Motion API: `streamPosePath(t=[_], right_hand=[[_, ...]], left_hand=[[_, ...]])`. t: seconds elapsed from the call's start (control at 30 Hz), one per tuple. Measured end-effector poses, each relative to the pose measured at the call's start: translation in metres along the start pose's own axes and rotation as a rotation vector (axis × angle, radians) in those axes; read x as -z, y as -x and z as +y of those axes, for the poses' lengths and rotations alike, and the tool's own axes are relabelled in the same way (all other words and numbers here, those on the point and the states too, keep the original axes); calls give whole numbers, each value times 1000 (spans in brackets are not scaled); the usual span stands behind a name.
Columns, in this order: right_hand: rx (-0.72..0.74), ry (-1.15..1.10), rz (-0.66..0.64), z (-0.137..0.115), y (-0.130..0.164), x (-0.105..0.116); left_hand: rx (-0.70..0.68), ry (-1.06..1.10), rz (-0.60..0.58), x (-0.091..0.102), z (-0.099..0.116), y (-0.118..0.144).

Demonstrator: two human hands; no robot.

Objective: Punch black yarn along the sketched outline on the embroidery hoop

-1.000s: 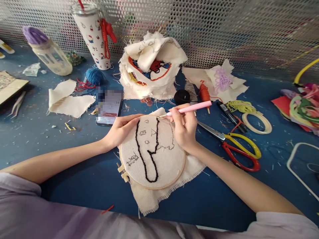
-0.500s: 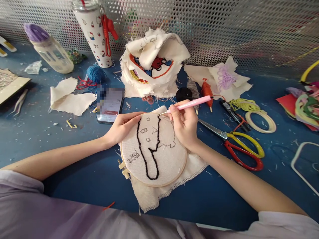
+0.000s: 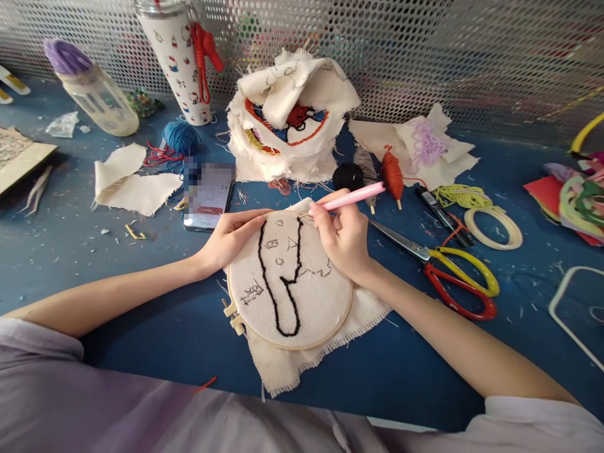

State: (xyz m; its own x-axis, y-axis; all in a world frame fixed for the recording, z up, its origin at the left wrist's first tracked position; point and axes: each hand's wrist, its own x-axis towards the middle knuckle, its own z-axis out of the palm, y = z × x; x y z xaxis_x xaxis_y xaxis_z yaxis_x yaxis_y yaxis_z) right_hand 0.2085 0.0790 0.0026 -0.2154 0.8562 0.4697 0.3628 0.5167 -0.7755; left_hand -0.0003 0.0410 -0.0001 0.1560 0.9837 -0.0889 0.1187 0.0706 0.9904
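Note:
A round embroidery hoop [image 3: 352, 302] holds cream cloth [image 3: 325, 311] taut in front of me, with a screw at its lower left. Black yarn [image 3: 267, 286] forms a raised outline on the cloth, beside small pencil drawings. My left hand [image 3: 233, 238] grips the hoop at its upper left edge, thumb on top and fingers partly hidden beneath. In my right hand [image 3: 343, 234] is a pink punch needle [image 3: 356, 195], pinched between thumb and fingers and tilted. Its tip meets the cloth near the upper end of the black line.
Scissors [image 3: 436, 264] with red and yellow handles lie right of the hoop. A phone [image 3: 210, 195] lies beyond my left hand. Behind are a stack of embroidered cloths [image 3: 287, 157], a tumbler [image 3: 177, 69], blue yarn [image 3: 181, 138], orange thread [image 3: 391, 173] and a tape roll [image 3: 514, 236].
My right hand and the punch needle have shifted slightly left and down, the needle's tip now lower against the cloth. My left hand keeps its grip on the hoop.

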Motion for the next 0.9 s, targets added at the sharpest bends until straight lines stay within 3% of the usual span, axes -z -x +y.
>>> streamPosePath(t=[0.23,0.4,0.57,0.63,0.77,0.83,0.9], right_hand=[[40,74,-161,0,-3,-2],[-23,34,-71,1,-3,-1],[-96,-72,-96,3,-4,-1],[-68,-78,-115,1,-6,-1],[32,32,-148,-4,-9,-1],[58,100,-159,-3,-11,1],[72,144,-182,-1,-13,3]], left_hand=[[15,44,-4,0,1,1],[-24,-21,4,-1,1,-1],[-115,-414,-47,2,13,0],[-176,-631,-63,4,19,2],[-396,-1006,15,4,28,2],[-479,-1004,22,2,32,-4],[-524,-850,-38,-2,36,-13]])
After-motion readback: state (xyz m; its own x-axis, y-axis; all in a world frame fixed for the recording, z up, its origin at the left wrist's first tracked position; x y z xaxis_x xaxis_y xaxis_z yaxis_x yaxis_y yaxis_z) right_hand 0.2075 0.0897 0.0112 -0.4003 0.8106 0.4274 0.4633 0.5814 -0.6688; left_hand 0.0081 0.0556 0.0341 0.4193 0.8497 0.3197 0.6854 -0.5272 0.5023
